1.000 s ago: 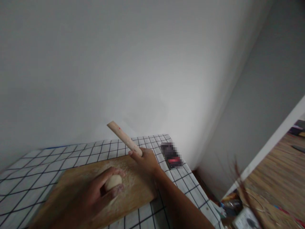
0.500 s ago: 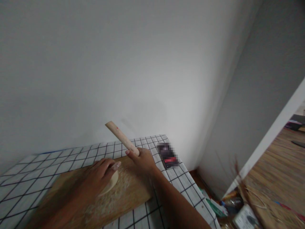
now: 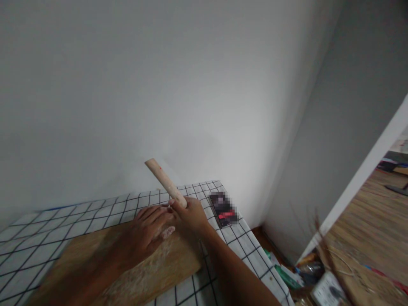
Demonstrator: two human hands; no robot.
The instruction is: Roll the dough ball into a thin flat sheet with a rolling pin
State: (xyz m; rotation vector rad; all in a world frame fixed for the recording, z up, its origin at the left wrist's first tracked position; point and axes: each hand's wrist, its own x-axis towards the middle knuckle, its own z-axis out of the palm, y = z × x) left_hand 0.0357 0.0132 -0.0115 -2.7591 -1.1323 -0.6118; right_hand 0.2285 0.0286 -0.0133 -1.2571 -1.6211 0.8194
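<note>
Flour (image 3: 161, 257) on board (image 3: 188, 255), pin (image 3: 165, 180) in right hand (image 3: 195, 216)

Near side: covered and cropped.
Left hand (image 3: 145, 229) hides whatever is under its palm; right hand (image 3: 194, 216) covers wooden stick's (image 3: 166, 182) near end; board (image 3: 180, 255) cut off nearest; dark item (image 3: 224, 209) at right pixelated.

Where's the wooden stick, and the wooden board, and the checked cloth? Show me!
Wooden stick (image 3: 166, 182): head view, middle of its bare length.
Wooden board (image 3: 182, 258): head view, a bare patch toward its right end.
Checked cloth (image 3: 68, 223): head view, the part beyond the board.
</note>
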